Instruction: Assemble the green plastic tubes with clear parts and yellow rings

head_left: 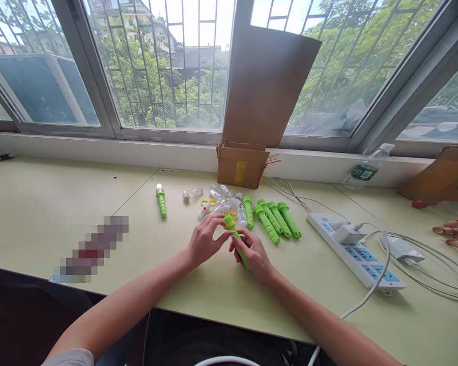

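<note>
In front of me a bright green plastic tube (pixel 229 222) with a ribbed collar is held at a tilt, collar end up and away. My right hand (pixel 255 252) is wrapped round its lower body and hides part of it. The fingers and thumb of my left hand (pixel 207 240) close about the collar end. Just beyond lie clear plastic bottle-like pieces (pixel 241 213) and yellow rings (pixel 208 203). To their right is a group of several similar green tubes (pixel 267 223). A green tube with a white-tipped clear top (pixel 161 201) lies apart on the left.
A cardboard box (pixel 239 168) stands at the back by the window ledge. On the right lie a power strip (pixel 354 251) with cables, a white adapter (pixel 403 250) and wooden pieces (pixel 456 231). A plastic bottle (pixel 366 170) leans at the back right.
</note>
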Demonstrator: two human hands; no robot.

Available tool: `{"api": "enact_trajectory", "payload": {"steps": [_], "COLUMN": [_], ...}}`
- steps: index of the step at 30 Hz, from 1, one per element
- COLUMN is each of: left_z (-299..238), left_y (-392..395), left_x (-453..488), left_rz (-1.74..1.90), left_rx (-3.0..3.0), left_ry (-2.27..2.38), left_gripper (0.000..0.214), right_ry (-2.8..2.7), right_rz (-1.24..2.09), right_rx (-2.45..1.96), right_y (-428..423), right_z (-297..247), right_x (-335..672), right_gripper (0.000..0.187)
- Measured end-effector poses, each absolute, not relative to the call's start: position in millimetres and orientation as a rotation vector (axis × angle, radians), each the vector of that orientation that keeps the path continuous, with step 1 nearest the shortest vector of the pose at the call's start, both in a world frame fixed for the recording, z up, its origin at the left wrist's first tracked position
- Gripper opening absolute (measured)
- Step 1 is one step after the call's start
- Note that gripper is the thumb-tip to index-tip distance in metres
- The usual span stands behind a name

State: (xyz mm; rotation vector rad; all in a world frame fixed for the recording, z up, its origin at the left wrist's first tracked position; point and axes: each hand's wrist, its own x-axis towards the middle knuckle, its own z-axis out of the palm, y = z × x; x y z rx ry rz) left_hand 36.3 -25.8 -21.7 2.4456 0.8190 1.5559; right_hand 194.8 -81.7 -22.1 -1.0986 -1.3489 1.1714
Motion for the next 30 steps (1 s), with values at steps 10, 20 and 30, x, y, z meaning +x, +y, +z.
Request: {"api": "enact_trajectory", "payload": {"steps": [10, 20, 30], "left_z": [-23.1, -21.8, -21.7], "left_y": [-24.3, -25.8, -26.1], "left_x": [37.0, 37.5, 37.1], "left_rz": [1.541, 1.567, 1.564], "left_rx": [2.45, 2.434, 2.42], "left_ry": [0.843, 0.768, 0.774], "left_gripper": [0.015, 0.014, 0.014], "right_ry": [-1.363, -1.346, -1.411], "right_rz": [1.208, 1.272, 1.215], "right_rx": [-1.051, -1.027, -1.102], "right_y": [-80.1, -82.2, -77.9], "right_z": [-26.0, -23.3, -31.0], "right_x": [193.5, 197.6, 200.3], "right_gripper": [0.034, 0.031, 0.029]}}
